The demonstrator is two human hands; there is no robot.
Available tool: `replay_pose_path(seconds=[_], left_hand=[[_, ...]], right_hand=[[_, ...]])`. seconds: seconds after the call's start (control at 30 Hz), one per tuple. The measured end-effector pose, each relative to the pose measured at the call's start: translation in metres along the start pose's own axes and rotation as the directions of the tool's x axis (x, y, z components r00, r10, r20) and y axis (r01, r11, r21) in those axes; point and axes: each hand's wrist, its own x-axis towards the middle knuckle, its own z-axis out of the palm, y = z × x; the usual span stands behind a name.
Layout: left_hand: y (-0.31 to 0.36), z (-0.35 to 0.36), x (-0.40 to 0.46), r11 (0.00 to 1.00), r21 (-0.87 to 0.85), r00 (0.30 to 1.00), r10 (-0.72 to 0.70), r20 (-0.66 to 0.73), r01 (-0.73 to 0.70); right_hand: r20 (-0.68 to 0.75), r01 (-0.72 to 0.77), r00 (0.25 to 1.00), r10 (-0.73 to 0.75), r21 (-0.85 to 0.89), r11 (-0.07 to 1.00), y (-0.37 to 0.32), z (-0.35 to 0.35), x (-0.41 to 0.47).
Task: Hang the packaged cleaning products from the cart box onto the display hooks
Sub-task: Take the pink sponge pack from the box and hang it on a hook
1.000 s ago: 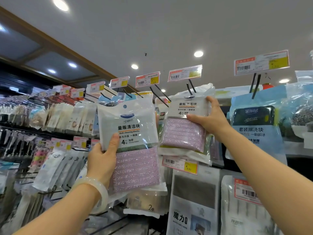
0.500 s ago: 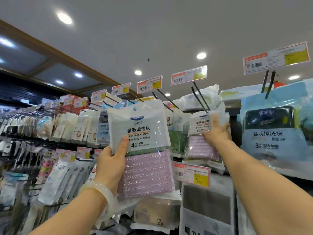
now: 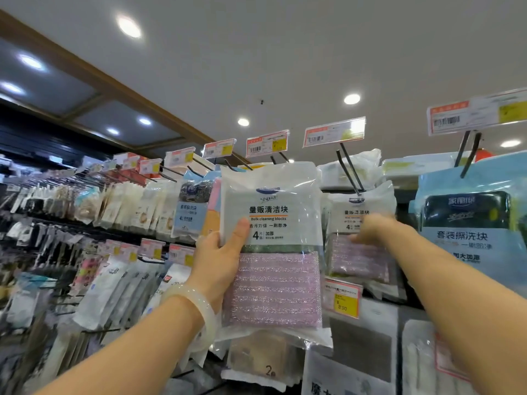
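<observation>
**Visitor:** What are the hands doing?

**Onlooker:** The left hand (image 3: 219,260) grips a pack of cleaning blocks (image 3: 272,246) by its left edge, thumb across the printed front, fingers hidden behind. It is held upright at shelf height, apart from any hook. The right hand (image 3: 376,229) reaches to a second pack (image 3: 359,238) hanging on a black wire display hook (image 3: 349,169). That hand is blurred, so I cannot tell whether it pinches the pack or only rests on it.

**Visitor:** How would the pack feel?

**Onlooker:** Light, I would judge. The wrapper is clear glossy film, crinkled at the edges, probably slippery. Inside sit flat rectangular pads, pink and glittery with ribbed stripes, and a thin green layer above them. They look soft and springy, nothing fragile. The pads give the middle some body, while the film margins flop. I would hold it near the top, close to the hanging hole, to steer that hole onto the wire.

**Visitor:** And around them?

**Onlooker:** A pale bangle (image 3: 196,312) on the left wrist, orange-and-yellow price tags (image 3: 335,135) on the hook ends, and rows of bagged goods stretching left.
</observation>
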Motion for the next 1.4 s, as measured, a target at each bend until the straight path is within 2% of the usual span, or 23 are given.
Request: replay_pose_path(seconds=[0.03,0.07,0.13,0.17,0.2,0.23,0.37,0.43,0.57,0.7,0.9,1.0,1.1,1.3,1.4], left_hand=[[0.000,0.002,0.000,1.000,0.001,1.000,-0.004,0.006,0.004],[-0.001,0.004,0.001,1.000,-0.003,1.000,-0.015,0.010,0.015],[-0.002,0.009,0.002,0.999,-0.013,0.999,-0.039,0.009,0.039],[-0.003,0.013,0.001,0.999,0.002,0.999,-0.042,0.008,0.042],[-0.003,0.019,0.000,0.999,0.025,0.999,-0.038,0.011,0.038],[-0.003,0.025,-0.001,0.999,0.041,0.999,-0.032,0.013,0.031],[0.002,0.048,-0.005,0.999,0.041,0.998,-0.009,0.065,0.007],[0.006,0.056,-0.007,0.999,0.034,0.996,-0.036,0.087,0.033],[0.006,0.064,-0.007,0.995,0.098,0.981,-0.011,0.193,-0.008],[0.013,0.071,0.003,0.994,0.103,0.963,0.015,0.271,-0.045],[0.015,0.084,0.026,0.988,0.121,0.953,0.058,0.297,-0.098],[0.010,0.089,0.033,0.977,0.142,0.947,0.108,0.304,-0.157],[0.006,0.094,0.036,0.976,0.151,0.944,0.103,0.313,-0.157],[0.003,0.098,0.041,0.963,0.189,0.941,0.126,0.314,-0.191],[0.003,0.097,0.041,0.967,0.151,0.937,0.149,0.316,-0.205]], right_hand=[[0.022,0.122,0.992,-0.123,0.054,0.991,-0.010,-0.008,-0.008],[-0.019,0.252,0.967,-0.254,0.223,0.942,-0.018,-0.014,-0.016],[-0.189,0.405,0.909,-0.371,0.605,0.685,-0.029,-0.024,-0.043],[-0.246,0.446,0.884,-0.397,0.696,0.562,-0.031,-0.028,-0.056],[-0.270,0.482,0.858,-0.438,0.721,0.498,-0.030,-0.031,-0.067],[-0.256,0.507,0.831,-0.494,0.715,0.481,-0.027,-0.033,-0.077],[-0.020,0.446,0.776,-0.630,0.724,0.527,-0.014,-0.038,-0.100],[0.009,0.390,0.780,-0.625,0.775,0.498,-0.008,-0.043,-0.097],[0.007,0.342,0.825,-0.564,0.789,0.510,-0.007,-0.053,-0.085],[-0.048,0.384,0.845,-0.532,0.746,0.543,-0.017,-0.060,-0.071],[-0.173,0.470,0.829,-0.533,0.731,0.495,-0.025,-0.069,-0.052],[-0.184,0.477,0.846,-0.500,0.679,0.557,-0.020,-0.066,-0.041],[-0.197,0.464,0.869,-0.454,0.643,0.609,-0.016,-0.063,-0.034],[-0.230,0.492,0.862,-0.453,0.595,0.635,-0.019,-0.066,-0.030],[-0.255,0.518,0.850,-0.460,0.560,0.647,-0.021,-0.067,-0.030]])
